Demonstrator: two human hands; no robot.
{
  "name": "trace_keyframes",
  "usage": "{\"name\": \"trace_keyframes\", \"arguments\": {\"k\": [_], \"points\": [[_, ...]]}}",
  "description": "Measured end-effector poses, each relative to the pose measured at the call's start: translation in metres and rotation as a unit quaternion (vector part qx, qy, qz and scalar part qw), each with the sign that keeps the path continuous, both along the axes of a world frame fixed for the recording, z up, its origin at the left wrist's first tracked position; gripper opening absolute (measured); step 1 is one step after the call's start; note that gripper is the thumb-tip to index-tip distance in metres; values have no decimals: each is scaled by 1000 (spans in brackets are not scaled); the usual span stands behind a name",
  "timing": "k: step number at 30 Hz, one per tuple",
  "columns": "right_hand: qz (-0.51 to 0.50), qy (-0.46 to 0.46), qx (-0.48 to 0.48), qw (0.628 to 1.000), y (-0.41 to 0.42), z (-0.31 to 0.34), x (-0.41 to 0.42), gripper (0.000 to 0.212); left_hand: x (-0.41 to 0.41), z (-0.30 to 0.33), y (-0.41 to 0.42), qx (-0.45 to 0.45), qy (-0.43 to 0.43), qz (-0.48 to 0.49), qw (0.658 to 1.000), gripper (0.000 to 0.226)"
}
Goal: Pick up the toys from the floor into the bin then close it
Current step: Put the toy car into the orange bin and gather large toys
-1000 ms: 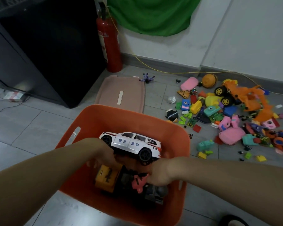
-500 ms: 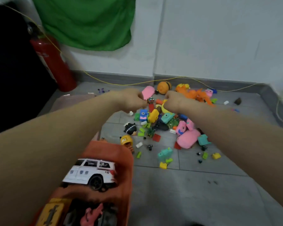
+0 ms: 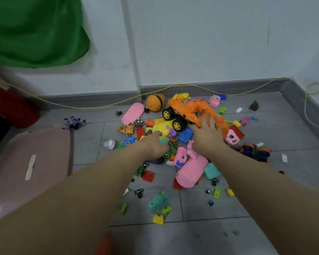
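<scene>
A heap of small, brightly coloured plastic toys [image 3: 175, 142] lies on the grey tiled floor [image 3: 228, 236] against the white wall, and both arms are stretched forward over it, presumably so that another load can be gathered. The right hand [image 3: 207, 134] is laid flat with fingers spread on the orange plastic excavator truck [image 3: 190, 110] at the heap's far side; nothing is gripped yet. The left hand [image 3: 156, 144] is sunk among blocks at the heap's centre, fingers curled downward; whether anything is held cannot be told. The pink plastic bin lid [image 3: 31, 162] lies left of the heap; the bin itself cannot be made out clearly.
</scene>
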State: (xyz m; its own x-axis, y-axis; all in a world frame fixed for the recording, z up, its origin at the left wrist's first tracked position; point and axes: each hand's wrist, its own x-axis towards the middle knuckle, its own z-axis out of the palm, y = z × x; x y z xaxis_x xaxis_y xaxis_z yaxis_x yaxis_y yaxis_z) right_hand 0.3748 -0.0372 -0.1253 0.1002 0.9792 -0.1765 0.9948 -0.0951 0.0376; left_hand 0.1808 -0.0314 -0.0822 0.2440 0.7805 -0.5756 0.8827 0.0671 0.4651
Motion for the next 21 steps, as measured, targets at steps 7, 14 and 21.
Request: {"name": "trace_keyframes", "arguments": {"k": [7,14,21], "points": [[27,-24,12,999,7,-21,8,63,-5,-11,4,-12,-6,35,999,72],[-1,10,-11,1000,28,-20,2,60,-20,-12,4,-8,-9,53,999,67],[1,24,116,993,25,-7,3,53,-25,3,7,28,-56,88,994,57]]}}
